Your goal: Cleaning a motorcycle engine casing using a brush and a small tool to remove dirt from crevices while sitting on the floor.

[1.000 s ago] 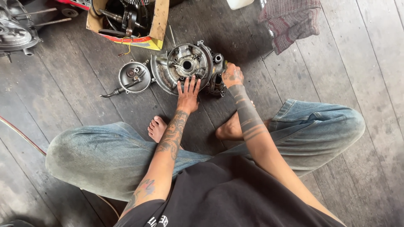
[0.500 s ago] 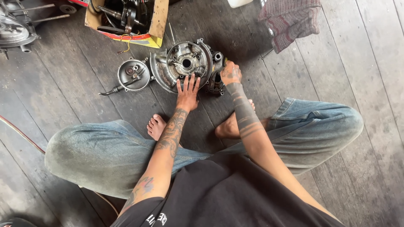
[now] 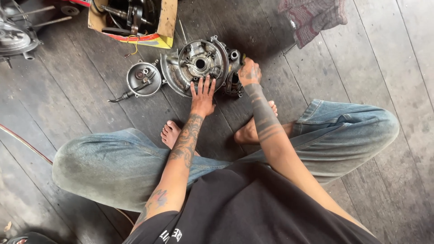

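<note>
A greasy grey engine case point(image 3: 199, 63) lies flat on the dark wooden floor in front of my crossed legs. My left hand point(image 3: 202, 97) rests on its near rim with the fingers spread and flat. My right hand point(image 3: 249, 74) is closed around the case's right end, by the dark cylinder opening. A round metal cover point(image 3: 143, 77) with a short cable lies just left of the case, touching it.
A cardboard box point(image 3: 135, 18) of metal parts stands at the back. Another engine part point(image 3: 16, 38) lies at the far left. A checked cloth point(image 3: 312, 18) is at the back right. A thin red hose point(image 3: 27, 144) runs across the floor at left.
The view has shifted slightly. Both hands stay on the engine case in the same places.
</note>
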